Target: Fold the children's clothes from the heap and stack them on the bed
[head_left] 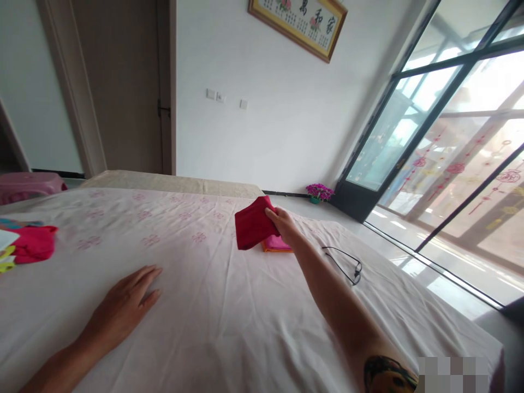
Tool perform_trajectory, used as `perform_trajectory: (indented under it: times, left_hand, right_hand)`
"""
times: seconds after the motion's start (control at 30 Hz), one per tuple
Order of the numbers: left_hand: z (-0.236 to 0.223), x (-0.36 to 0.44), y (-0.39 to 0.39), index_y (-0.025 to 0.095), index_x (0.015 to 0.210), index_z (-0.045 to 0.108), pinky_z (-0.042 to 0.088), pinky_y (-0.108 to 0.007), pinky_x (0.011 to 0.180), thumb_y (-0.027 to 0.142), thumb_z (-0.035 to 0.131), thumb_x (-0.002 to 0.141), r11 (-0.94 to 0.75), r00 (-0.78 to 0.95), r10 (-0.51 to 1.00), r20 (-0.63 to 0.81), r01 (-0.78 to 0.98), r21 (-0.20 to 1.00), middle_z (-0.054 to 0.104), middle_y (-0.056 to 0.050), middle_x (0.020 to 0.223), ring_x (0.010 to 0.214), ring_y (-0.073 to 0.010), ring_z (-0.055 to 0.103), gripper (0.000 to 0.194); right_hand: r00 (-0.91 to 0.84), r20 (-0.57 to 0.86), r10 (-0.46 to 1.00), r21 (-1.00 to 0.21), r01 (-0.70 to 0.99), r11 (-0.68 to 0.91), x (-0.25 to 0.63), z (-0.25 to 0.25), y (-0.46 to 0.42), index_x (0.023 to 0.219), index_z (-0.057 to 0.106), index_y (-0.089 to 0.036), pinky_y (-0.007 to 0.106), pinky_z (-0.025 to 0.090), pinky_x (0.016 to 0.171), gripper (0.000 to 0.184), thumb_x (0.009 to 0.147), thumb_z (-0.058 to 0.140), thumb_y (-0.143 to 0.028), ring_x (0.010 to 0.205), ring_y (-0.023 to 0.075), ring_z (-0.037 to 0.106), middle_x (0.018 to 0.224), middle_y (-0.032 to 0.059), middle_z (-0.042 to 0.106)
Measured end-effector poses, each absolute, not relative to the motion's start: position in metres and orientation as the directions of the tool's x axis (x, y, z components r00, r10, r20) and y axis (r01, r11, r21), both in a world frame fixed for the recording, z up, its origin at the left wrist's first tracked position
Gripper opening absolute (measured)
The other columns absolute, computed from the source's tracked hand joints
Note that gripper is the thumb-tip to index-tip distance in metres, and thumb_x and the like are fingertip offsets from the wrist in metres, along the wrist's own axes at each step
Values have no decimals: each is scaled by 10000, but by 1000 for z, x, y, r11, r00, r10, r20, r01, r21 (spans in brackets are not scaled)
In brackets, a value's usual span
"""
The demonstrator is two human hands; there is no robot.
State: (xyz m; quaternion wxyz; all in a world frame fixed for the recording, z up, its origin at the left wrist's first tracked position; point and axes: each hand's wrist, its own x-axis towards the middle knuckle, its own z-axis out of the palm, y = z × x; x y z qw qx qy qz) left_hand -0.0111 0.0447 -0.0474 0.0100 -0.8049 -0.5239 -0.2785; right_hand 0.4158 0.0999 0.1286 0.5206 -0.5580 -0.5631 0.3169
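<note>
A folded red cloth is pinched at its right edge by my right hand, raised over the far part of the bed. Partly hidden under that hand and the cloth lies a folded pink cloth with an orange edge. My left hand rests on the pale bedsheet, its fingers stretched out and holding nothing. To the left of it, at the frame's edge, is a heap of coloured cloths, among them a crumpled red one.
Black-framed glasses lie on the sheet beside my right forearm. A pink plastic stool stands past the bed at the left. Purple flowers in a green pot are on the floor near the glass doors.
</note>
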Motion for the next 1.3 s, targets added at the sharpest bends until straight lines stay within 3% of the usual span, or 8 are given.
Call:
perform_trajectory:
  times: [0.1,0.27,0.5,0.6,0.77,1.03,1.13,1.3]
  left_hand:
    - [-51,-13,49,251,1298,584,442,-432,1108,478,439,901,-458,308,835,455,847,268,608,-63,1375,1275,-260,562,480]
    - [-56,-14,53,271,1316,563,419,-421,1128,493,442,897,-448,301,848,436,847,286,599,-50,1387,1301,-254,540,489]
    - [-55,-11,51,520,1346,430,436,-478,1111,504,465,879,-462,267,837,477,811,357,597,100,1371,1263,-224,562,469]
    - [-54,-12,52,419,1360,479,421,-474,1123,513,464,877,-452,283,853,439,821,348,594,47,1386,1278,-242,552,492]
    - [-54,-14,53,208,1344,550,398,-425,1143,517,426,902,-432,315,869,381,858,277,562,-66,1422,1313,-249,521,553]
    - [-55,-14,53,214,1345,538,394,-431,1143,504,405,919,-441,324,860,394,861,254,561,-74,1416,1306,-243,519,532]
    - [-57,-15,54,213,1352,529,396,-428,1143,499,402,922,-446,330,856,398,860,247,557,-70,1420,1309,-243,516,533]
    - [-61,-17,57,221,1379,497,383,-424,1153,489,418,931,-463,354,846,399,858,222,536,-59,1442,1316,-236,509,529]
  right_hand:
    - [251,272,929,-930,316,187,460,131,116,867,539,-199,196,286,379,454,791,615,-640,456,86,427,596,-38,526]
    - [426,152,892,-885,461,-69,518,98,121,784,581,-176,226,319,422,384,782,655,-553,476,110,466,564,-9,550]
    - [423,139,896,-865,492,-99,545,68,126,709,571,-185,233,312,443,395,806,600,-567,489,115,461,555,-7,533]
    - [415,160,896,-844,528,-94,551,66,130,733,559,-197,235,322,449,431,851,492,-606,496,119,455,564,-18,521]
    - [428,189,884,-772,621,-135,559,62,128,701,551,-196,240,338,476,356,807,547,-536,523,129,463,554,-30,505]
    - [448,214,868,-618,751,-235,563,63,122,859,661,-174,284,448,712,339,820,571,-499,802,211,614,793,47,669]
    - [510,226,830,-553,768,-322,560,69,115,1065,669,-172,362,447,866,409,864,535,-503,988,272,621,989,103,698]
    - [382,479,790,-245,923,-298,522,85,114,1394,501,-192,422,358,1051,505,997,305,-434,1276,295,495,1393,144,551]
